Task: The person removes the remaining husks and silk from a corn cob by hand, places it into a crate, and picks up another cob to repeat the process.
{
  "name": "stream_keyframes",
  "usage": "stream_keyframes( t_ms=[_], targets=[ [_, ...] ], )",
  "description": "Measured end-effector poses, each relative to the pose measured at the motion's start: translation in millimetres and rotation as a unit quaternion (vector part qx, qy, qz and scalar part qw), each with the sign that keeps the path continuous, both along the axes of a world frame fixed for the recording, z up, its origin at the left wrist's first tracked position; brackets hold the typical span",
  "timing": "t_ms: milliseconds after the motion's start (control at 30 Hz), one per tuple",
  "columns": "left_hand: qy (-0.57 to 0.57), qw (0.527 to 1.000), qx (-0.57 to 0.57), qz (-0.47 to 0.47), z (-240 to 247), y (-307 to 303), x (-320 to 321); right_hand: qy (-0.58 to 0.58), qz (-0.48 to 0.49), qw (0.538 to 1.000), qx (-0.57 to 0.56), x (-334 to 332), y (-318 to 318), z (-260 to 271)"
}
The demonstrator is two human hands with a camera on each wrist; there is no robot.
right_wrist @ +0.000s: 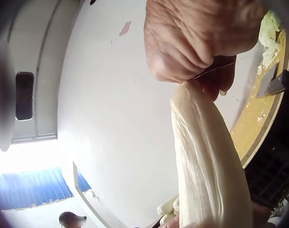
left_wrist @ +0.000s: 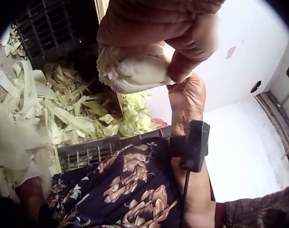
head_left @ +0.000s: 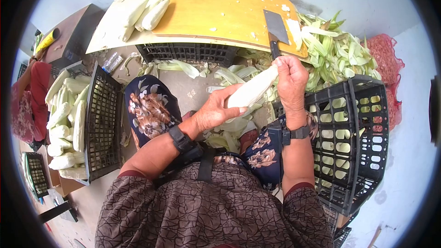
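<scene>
Between both hands, over the lap, is an ear of corn (head_left: 253, 91) in its pale inner husk. The left hand (head_left: 215, 109) grips its thick end, thumb along the near side. At the narrow tip, the right hand (head_left: 292, 81) pinches the husk with curled fingers. In the right wrist view the ear (right_wrist: 208, 156) runs down from the right hand (right_wrist: 199, 42), smooth and cream coloured. The left wrist view shows the left hand (left_wrist: 158, 28) around the ear, its cut end facing the camera. A cleaver (head_left: 276, 27) lies on the yellow board (head_left: 220, 9) beyond the right hand.
Several pale ears (head_left: 154, 14) lie at the board's left. A black crate (head_left: 104, 124) full of ears stands at left; another crate (head_left: 349, 142) stands at right. Stripped husks (head_left: 337, 50) are heaped beside the board and scattered on the floor. Another person's sleeve (head_left: 41, 82) shows far left.
</scene>
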State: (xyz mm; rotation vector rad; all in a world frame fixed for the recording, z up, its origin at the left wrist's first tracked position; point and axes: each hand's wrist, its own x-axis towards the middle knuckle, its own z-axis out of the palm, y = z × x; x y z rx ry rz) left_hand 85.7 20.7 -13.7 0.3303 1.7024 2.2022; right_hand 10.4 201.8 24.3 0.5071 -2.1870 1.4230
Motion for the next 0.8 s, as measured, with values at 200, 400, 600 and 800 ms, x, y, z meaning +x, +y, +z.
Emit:
stream_keyframes(
  t_ms=[200,400,600,800],
  targets=[
    [-0.005,1.000,0.013,0.000,1,-1,0,-0.017,-0.022,1.000,-0.014,-1,2,1],
    [-0.002,1.000,0.015,0.002,-2,-3,0,-0.033,0.015,0.994,-0.100,-5,7,3],
    [-0.007,1.000,0.020,0.013,-9,-2,0,-0.069,-0.045,0.985,-0.151,-5,15,11],
    [0.074,0.994,-0.074,0.026,-19,-6,-4,-0.073,-0.075,0.958,-0.265,-10,33,15]
  ],
)
